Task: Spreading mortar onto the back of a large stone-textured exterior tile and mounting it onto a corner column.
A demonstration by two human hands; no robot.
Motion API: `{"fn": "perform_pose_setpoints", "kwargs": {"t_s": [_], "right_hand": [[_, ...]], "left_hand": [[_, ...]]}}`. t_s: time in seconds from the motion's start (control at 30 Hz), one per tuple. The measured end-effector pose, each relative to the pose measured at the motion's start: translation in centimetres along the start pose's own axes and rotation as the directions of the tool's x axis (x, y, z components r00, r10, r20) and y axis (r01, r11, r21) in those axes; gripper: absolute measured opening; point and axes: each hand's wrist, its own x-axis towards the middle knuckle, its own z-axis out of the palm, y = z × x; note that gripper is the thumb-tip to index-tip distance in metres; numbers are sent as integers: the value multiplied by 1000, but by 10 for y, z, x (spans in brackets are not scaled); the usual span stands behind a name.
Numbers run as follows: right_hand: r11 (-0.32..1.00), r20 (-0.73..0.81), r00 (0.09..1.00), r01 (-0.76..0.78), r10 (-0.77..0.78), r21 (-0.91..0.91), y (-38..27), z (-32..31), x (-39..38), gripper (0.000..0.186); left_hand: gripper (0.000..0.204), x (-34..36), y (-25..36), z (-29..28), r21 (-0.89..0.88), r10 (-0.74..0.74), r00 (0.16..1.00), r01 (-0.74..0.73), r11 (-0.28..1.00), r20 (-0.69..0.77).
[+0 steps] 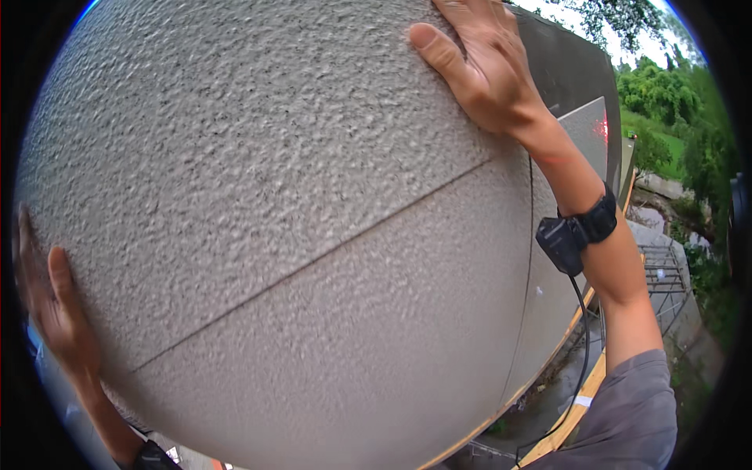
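A large light-grey wall panel with a rough, stippled face [251,149] fills most of the view. Its lower edge meets a second textured panel [352,313] along a thin slanting seam. My right hand [489,70] lies against the upper panel near its right edge, thumb spread away from the fingers, whose tips run out of view at the top. At the panel's far left side rests my left hand [59,313], palm toward the surface and thumb apart; its fingers are dim and slightly blurred near the rim.
Further textured panel [583,133] with a red light spot stands at the right, before a dark grey wall [560,59]. Below right are a wooden beam [587,392] and metal scaffolding [662,274]. A black cable [583,360] hangs from my right wrist device [568,235]. Trees [658,94] grow beyond.
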Motion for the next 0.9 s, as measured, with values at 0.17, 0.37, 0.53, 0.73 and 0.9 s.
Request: {"fn": "perform_pose_setpoints", "kwargs": {"t_s": [0.17,0.37,0.53,0.73,0.9], "right_hand": [[1000,-2,1000,10,-11,-21,2,2,-2,89],[992,-63,993,94,-99,-80,-20,26,1,69],[986,-21,999,35,-39,-162,9,-7,-13,68],[995,-58,997,-48,43,-88,-2,13,-11,67],[948,-168,944,-303,284,-99,7,27,-23,64]], "left_hand": [[67,8,16,5,74,116,990,-110,991,-84],[67,-11,28,-4,62,-123,992,121,991,27],[74,13,71,2,-20,-216,976,216,976,-8],[82,2,52,-15,-58,-282,959,281,958,-4],[87,4,51,-14,-29,-415,909,415,910,-31]]}}
